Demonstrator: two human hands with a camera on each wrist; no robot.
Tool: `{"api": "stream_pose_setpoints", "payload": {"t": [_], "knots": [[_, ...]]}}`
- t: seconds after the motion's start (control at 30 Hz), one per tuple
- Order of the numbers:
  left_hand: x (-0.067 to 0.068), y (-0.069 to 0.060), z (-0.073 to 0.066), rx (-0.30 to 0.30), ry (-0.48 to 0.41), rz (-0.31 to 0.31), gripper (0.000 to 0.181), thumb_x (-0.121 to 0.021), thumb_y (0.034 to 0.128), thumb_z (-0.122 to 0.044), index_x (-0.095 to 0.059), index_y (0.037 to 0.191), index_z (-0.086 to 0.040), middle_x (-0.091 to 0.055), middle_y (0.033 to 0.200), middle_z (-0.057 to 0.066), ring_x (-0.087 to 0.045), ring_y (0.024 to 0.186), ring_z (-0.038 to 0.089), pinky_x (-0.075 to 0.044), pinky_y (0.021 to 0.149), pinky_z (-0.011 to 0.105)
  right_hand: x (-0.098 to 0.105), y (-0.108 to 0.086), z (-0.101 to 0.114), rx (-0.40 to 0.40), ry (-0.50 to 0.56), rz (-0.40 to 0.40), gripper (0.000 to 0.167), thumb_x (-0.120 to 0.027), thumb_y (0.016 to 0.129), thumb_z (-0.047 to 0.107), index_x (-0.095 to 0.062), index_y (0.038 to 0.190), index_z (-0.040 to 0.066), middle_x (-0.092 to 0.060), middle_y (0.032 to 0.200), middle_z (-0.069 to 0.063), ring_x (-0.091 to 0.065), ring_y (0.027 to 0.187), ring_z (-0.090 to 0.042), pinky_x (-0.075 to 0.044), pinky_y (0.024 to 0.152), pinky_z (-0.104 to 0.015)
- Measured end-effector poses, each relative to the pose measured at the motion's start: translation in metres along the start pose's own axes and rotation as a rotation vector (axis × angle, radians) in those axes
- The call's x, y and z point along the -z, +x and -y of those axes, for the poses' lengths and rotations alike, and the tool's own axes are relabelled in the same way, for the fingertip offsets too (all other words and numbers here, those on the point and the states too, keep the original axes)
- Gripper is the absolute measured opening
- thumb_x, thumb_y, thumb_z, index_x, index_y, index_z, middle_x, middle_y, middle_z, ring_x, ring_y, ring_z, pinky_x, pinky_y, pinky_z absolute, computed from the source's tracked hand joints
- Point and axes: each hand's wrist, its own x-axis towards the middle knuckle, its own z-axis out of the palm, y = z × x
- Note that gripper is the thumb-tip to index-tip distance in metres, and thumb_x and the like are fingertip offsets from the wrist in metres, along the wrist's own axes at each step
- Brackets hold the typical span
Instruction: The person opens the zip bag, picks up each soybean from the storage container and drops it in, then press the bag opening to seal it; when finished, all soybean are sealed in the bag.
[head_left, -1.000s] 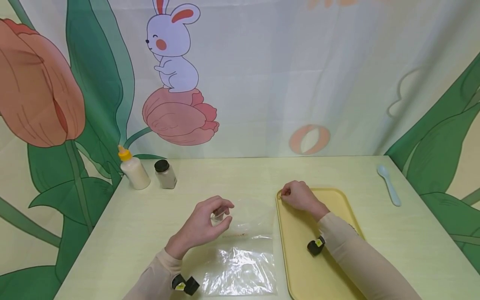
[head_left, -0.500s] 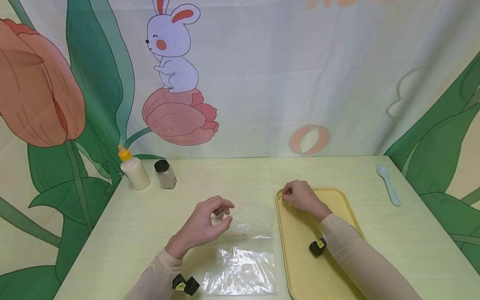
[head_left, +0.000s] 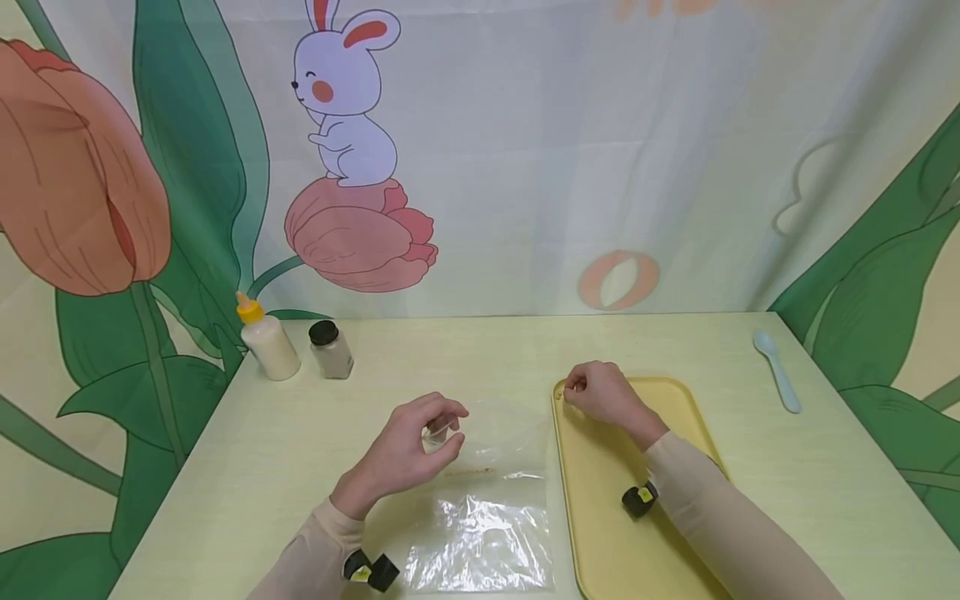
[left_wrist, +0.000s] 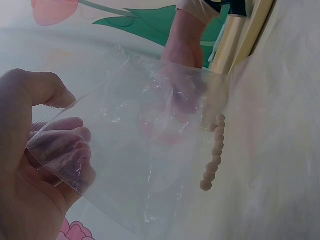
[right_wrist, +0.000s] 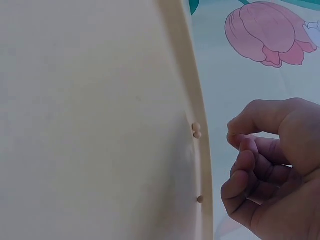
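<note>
My left hand (head_left: 412, 442) holds the open edge of a clear plastic bag (head_left: 480, 533); its fingers curl behind the film, with the thumb apart from them. In the left wrist view, a row of several small tan beads (left_wrist: 217, 150) shows through the film; whether they are strung is unclear. My right hand (head_left: 600, 396) is at the far left corner of a yellow tray (head_left: 607, 567), its thumb and index fingertips together. Nothing shows between those fingertips. Two touching beads (right_wrist: 196, 131) and a separate bead (right_wrist: 200, 199) lie along the tray's rim.
At the back left stand a white bottle (head_left: 272, 346) with a yellow nozzle cap and a small jar (head_left: 332, 357) with a black lid. A pale blue spoon (head_left: 780, 375) lies at the right. A printed curtain (head_left: 510, 150) hangs behind the table (head_left: 450, 350).
The right wrist and forearm have shifted slightly to the right and down, while the right fingertips stay at the tray corner. The left hand and the bag look unmoved.
</note>
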Motion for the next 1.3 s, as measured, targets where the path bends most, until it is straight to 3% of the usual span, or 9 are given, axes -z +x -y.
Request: {"api": "stream_pose_setpoints", "payload": {"t": [0.5,0.93,1.3], "knots": [[-0.001,-0.001,0.001,-0.006,0.007,-0.003,0.018,-0.068,0.0833,-0.009,-0.067,0.102,-0.008,-0.058,0.082,-0.009,-0.051,0.07,0.006,-0.046,0.064,0.022,0.015,-0.014,0.023,0.059,0.038,-0.053,0.007,-0.068,0.085,0.017,-0.07,0.081,0.011,-0.056,0.068,0.003,-0.048,0.063,-0.011,-0.041,0.061,-0.027],[0.0,-0.001,-0.002,0.001,0.003,0.005,0.019,-0.068,0.0835,-0.009,-0.067,0.102,-0.008,-0.058,0.083,-0.008,-0.052,0.071,0.007,-0.046,0.064,0.022,0.03,-0.03,0.058,0.161,0.072,-0.177,0.004,-0.066,0.081,0.014,-0.069,0.079,0.013,-0.053,0.066,0.006,-0.048,0.061,-0.009,-0.042,0.06,-0.025],[0.0,0.0,-0.002,-0.003,0.001,0.005,0.019,-0.068,0.0833,-0.009,-0.066,0.102,-0.009,-0.058,0.082,-0.007,-0.052,0.07,0.007,-0.046,0.064,0.022,0.039,-0.044,0.081,0.23,0.152,-0.235,0.003,-0.068,0.081,0.011,-0.069,0.079,0.013,-0.053,0.066,0.007,-0.049,0.06,-0.008,-0.043,0.058,-0.022]]}}
